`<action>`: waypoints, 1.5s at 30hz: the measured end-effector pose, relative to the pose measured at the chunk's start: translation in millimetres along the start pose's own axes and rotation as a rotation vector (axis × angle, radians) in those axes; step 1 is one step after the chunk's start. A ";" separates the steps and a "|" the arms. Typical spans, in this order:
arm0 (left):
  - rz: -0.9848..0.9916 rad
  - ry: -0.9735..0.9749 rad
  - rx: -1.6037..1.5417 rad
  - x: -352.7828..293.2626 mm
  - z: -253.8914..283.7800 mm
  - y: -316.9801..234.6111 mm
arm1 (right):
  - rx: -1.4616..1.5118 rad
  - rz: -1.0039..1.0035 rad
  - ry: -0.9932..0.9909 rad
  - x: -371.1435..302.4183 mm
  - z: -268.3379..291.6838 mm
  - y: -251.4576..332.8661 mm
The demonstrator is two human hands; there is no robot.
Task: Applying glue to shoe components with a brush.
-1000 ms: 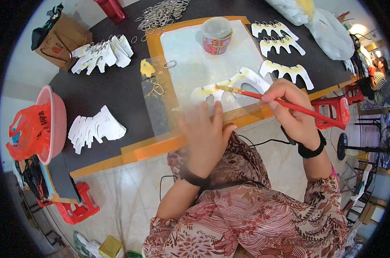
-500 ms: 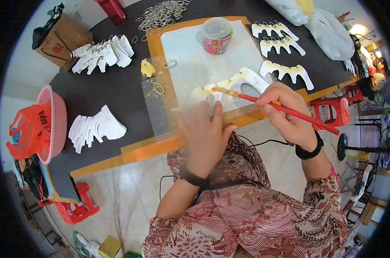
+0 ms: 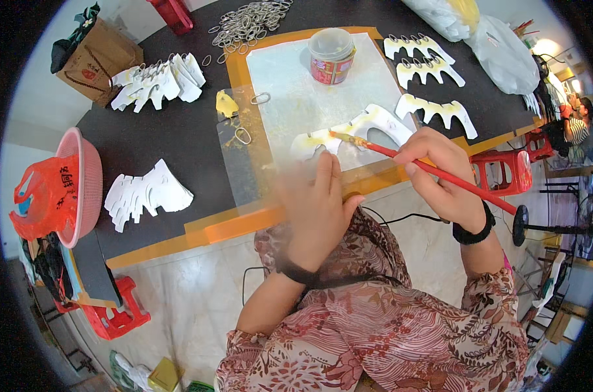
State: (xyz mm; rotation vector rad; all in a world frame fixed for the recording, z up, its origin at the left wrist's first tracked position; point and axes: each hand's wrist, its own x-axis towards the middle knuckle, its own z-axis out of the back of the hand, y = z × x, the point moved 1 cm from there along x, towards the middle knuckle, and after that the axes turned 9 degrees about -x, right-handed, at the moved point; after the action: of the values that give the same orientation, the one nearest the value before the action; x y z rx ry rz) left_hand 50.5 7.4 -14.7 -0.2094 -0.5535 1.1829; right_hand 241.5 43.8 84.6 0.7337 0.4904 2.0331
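Note:
A white scalloped cutout (image 3: pixel 377 114), smeared with yellow paste along its edge, lies on a white sheet (image 3: pixel 280 75) in front of me. My left hand (image 3: pixel 314 209) is flat with outstretched fingers, their tips at the cutout's near left edge; part of this hand is blurred. Pinched in my right hand (image 3: pixel 440 173) is a red-handled brush (image 3: pixel 376 148), its yellow-coated bristles at the cutout's left half. Beyond it stands an open plastic tub (image 3: pixel 331 70). Two loose oval metal rings (image 3: pixel 243 136) lie left of the sheet.
Pasted cutouts (image 3: pixel 437 110) lie at right, two with rings. A ringed stack (image 3: pixel 162 85) and a plain white stack (image 3: pixel 149 189) sit left. Metal rings (image 3: pixel 254 26) are heaped at the back. A pink basket (image 3: pixel 89 189) stands at the left edge, red stools (image 3: pixel 515 171) beside the table.
The brush tip has shifted slightly right along the cutout, with my right hand moving a little right and down. My left hand stays nearly in place.

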 end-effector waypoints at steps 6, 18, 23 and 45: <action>-0.007 -0.002 0.008 0.0 -1.9 -0.8 | 0.045 -0.007 -0.008 1.4 4.2 -3.4; -0.010 -0.001 0.032 1.1 -1.7 -0.8 | -0.032 0.046 0.014 2.4 11.6 -3.0; -0.008 0.002 0.045 1.5 -1.5 -0.6 | -0.064 0.043 -0.037 -4.2 9.3 0.6; -0.008 0.016 0.053 3.7 -0.5 -4.5 | -0.044 0.054 -0.018 -35.7 -10.8 -13.3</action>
State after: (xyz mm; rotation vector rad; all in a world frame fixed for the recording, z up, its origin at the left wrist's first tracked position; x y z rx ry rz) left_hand 55.4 9.2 -12.0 -0.1714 -0.5077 1.1862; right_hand 257.7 19.8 57.6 0.7458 0.4182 2.0791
